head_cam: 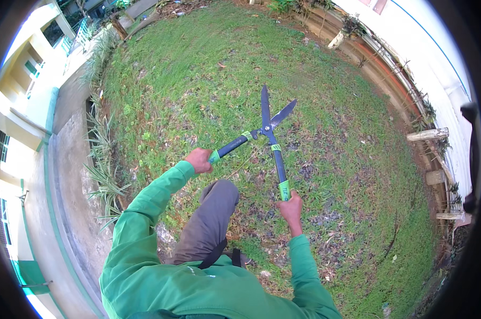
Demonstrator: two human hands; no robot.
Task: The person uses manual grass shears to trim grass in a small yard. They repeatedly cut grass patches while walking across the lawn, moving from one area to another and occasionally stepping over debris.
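Observation:
My left hand [200, 160] grips the green end of one handle of a pair of hedge shears [267, 129]. The other handle's green grip is held in my right hand [291, 209]. Both handles are dark with bright green bands and bear writing. The two blades stand apart in a V, one pointing away from me, the other angled to the right. Short grass [232, 99] mixed with dry leaves and small stones lies beneath the shears. Whether the blades touch the grass I cannot tell. My bent knee [224, 195] in grey trousers is between my arms.
Spiky striped plants [105, 171] edge the lawn on the left, beside a concrete walkway [77, 191] and a pale building [21, 139]. On the right, short wooden posts [428, 134] and a low border run along a white wall [436, 67]. A log [142, 27] lies at the far left.

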